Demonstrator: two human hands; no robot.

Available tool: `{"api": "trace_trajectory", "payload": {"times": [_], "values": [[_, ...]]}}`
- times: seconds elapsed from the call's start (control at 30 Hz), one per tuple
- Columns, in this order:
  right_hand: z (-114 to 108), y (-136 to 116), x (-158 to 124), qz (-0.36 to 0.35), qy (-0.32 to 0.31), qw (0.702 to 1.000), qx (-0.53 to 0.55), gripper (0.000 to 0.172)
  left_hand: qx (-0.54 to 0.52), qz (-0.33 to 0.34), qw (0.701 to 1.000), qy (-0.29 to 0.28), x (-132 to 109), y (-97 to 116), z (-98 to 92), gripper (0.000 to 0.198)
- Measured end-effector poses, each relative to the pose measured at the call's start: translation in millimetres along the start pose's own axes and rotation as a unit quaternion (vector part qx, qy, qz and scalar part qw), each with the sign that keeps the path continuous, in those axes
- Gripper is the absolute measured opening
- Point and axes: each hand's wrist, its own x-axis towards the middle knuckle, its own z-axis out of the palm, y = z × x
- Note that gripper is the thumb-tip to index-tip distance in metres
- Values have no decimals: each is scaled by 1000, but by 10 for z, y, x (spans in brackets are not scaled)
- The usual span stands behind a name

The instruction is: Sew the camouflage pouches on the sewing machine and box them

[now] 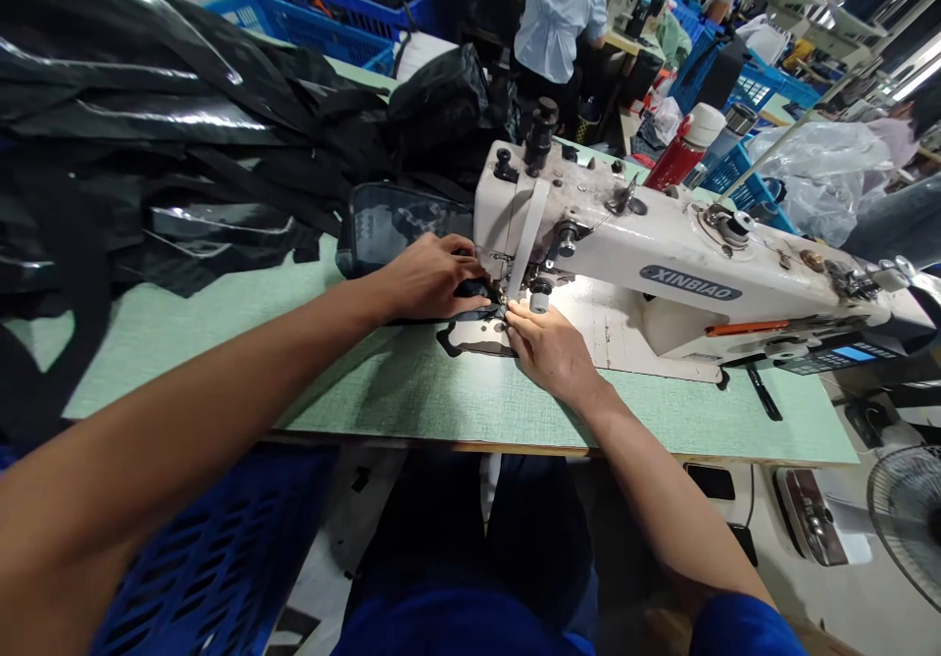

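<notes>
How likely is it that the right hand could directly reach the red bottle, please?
Probably not directly: the right hand is on the near side of the machine, whose body stands between it and the red bottle.

The left hand holds a dark piece at the head end of a white sewing machine (marked XINBIAO) – the right hand close beside it – while black material lies heaped across the green tabletop's left side.
</notes>
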Motion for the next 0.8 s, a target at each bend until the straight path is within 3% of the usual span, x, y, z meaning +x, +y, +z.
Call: {"api": "trace_trajectory", "payload": {"times": [0.13,0.43,0.63,0.8], "values": [[-36,12,11,4,-4,1000,-2,41,49,0,998,-31,-52,74,-24,43],[18,119,56,5,4,1000,-3,40,25,-68,996,45,-144,228,136,39],[16,7,29,6,19,1000,2,41,42,-86,995,-10,-155,310,-80,60],[84,-149,-74,-48,32,998,15,34,36,-65,997,-32,-68,154,-7,69]]}}
